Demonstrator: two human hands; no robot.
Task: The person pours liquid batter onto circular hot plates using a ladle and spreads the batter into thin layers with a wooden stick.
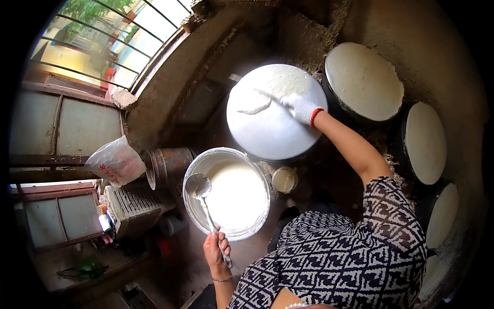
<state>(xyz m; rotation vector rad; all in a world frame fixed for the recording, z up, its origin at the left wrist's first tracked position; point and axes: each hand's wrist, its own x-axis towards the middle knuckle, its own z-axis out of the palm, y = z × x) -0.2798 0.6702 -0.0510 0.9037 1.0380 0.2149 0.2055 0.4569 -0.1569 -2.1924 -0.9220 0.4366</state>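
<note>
Ladle, likely stiff and light, best taken near the handle's end where my left hand grips it, hovers over the pale bucket, and I can't tell if my gloved right hand, at the round white surface, holds anything.

Dim rm, daylight via upper L

Barred window upper L, v. bright; thin dark bars, green foliage & yellow wall outside. Below it, pale cloudy panes in worn brown wood frames; 2nd set of panes lower L, similar. Rough masonry lump at window's btm corner. Plaster wall next to window brownish, stained, w/ uneven surface. R wall tan-brown, catches some light up top, fades to shadow nr rim. Floor dull grey-brown, partly hidden. Btm L too dark for detail.
</note>
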